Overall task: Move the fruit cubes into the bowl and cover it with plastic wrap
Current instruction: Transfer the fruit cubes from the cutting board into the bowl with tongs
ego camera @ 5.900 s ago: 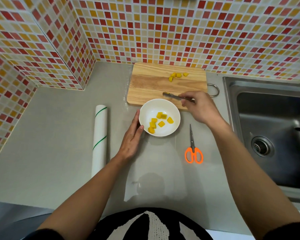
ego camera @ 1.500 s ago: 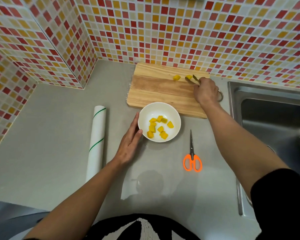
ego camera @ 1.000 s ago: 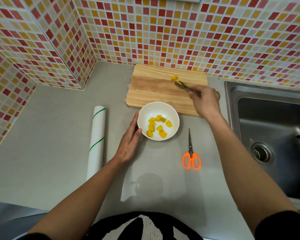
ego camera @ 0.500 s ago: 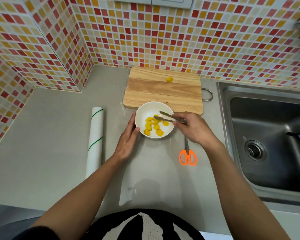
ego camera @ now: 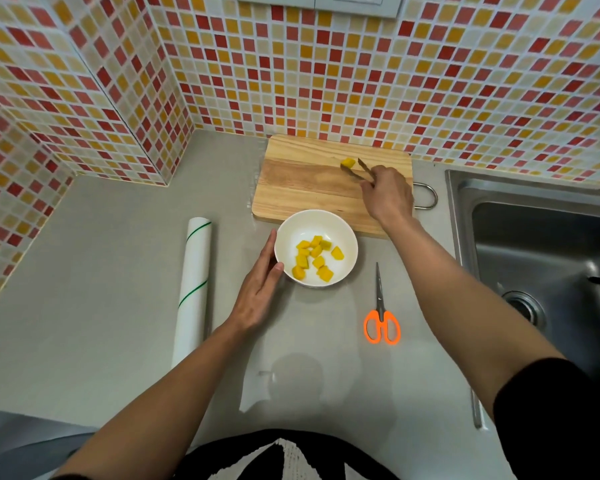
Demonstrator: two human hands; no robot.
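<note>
At the far edge of the board (ego camera: 302,188), the last cube (ego camera: 348,163) lies between the spread tips of the tongs (ego camera: 358,171), which the right hand (ego camera: 388,195) pinches at the handle end; the tips have not closed on the cube. The cube looks soft and slick, so too hard a squeeze could squash it or shoot it off the back of the board toward the wall, and too light a one could drop it on the way to the bowl (ego camera: 347,237). The left hand (ego camera: 258,289) lies with straight fingers against the bowl's left side, steadying it and gripping nothing. The bowl already holds the other cubes (ego camera: 314,259) and sits just off the board's near edge, so the carry is short. The scissors (ego camera: 381,317) lie right of the bowl, the wrap roll (ego camera: 193,289) left, and the sink (ego camera: 548,237) well to the right, with bare counter toward the body.
</note>
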